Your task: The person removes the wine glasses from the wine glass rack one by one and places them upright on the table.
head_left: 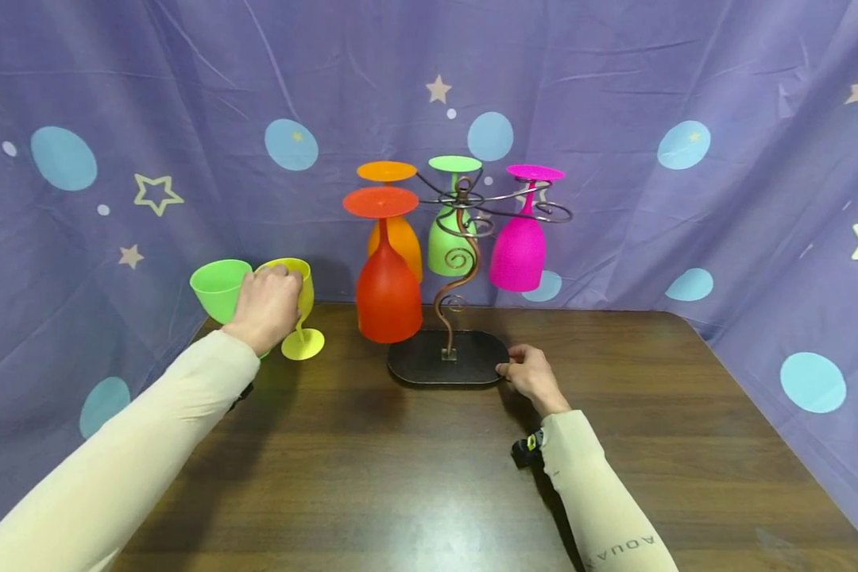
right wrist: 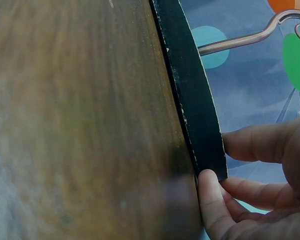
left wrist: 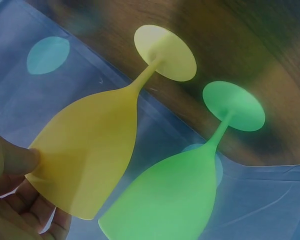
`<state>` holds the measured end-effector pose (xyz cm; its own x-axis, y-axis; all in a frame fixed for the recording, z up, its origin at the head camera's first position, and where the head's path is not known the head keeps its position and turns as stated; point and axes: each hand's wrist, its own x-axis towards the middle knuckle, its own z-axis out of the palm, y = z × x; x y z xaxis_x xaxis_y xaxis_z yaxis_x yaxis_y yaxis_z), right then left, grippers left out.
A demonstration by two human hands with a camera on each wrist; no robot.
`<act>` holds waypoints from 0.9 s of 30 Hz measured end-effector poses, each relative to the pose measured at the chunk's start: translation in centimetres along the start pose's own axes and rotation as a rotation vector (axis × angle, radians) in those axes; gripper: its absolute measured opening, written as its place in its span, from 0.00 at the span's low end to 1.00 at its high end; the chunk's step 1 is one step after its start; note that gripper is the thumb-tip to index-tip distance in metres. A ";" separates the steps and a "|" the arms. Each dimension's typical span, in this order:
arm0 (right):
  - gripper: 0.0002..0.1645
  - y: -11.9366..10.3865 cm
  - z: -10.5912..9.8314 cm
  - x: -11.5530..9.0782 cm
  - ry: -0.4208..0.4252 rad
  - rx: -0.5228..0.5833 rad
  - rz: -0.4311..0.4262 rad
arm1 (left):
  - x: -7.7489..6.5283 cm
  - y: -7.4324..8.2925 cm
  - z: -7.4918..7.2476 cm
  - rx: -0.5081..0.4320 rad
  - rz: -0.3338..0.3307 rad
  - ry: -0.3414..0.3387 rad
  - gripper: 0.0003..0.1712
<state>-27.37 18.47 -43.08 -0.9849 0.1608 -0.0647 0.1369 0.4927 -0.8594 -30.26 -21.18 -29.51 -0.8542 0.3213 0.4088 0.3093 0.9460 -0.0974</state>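
Observation:
My left hand [head_left: 268,302] pinches the yellow wine glass [left wrist: 95,145] at its rim, thumb on the outside of the bowl. That glass is upright, its round foot [head_left: 303,344] over the table. Close beside it stands a green wine glass [head_left: 218,286], partly hidden by the hand in the head view. My right hand [head_left: 534,376] grips the right end of the black base [head_left: 415,359] of a metal glass rack [head_left: 465,254], with thumb and fingers at the edge. Hanging upside down from the rack are a red glass [head_left: 388,298], an orange glass [head_left: 403,234], a light green glass [head_left: 446,246] and a magenta glass [head_left: 518,254].
The brown wooden table [head_left: 400,469] reaches back to a purple curtain [head_left: 600,95] with stars and blue dots. Curled metal loops [head_left: 554,212] stick out from the rack on the right, past the magenta glass.

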 end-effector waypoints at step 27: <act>0.26 0.1 0.1 0.0 -0.007 0.017 0.007 | -1.2 1.6 1.8 -0.078 -0.034 0.279 0.13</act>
<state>-27.40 18.44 -43.19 -0.9846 0.1585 -0.0742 0.1421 0.4765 -0.8676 -29.54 -20.01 -31.80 -0.7198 0.2553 0.6455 0.3232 0.9462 -0.0138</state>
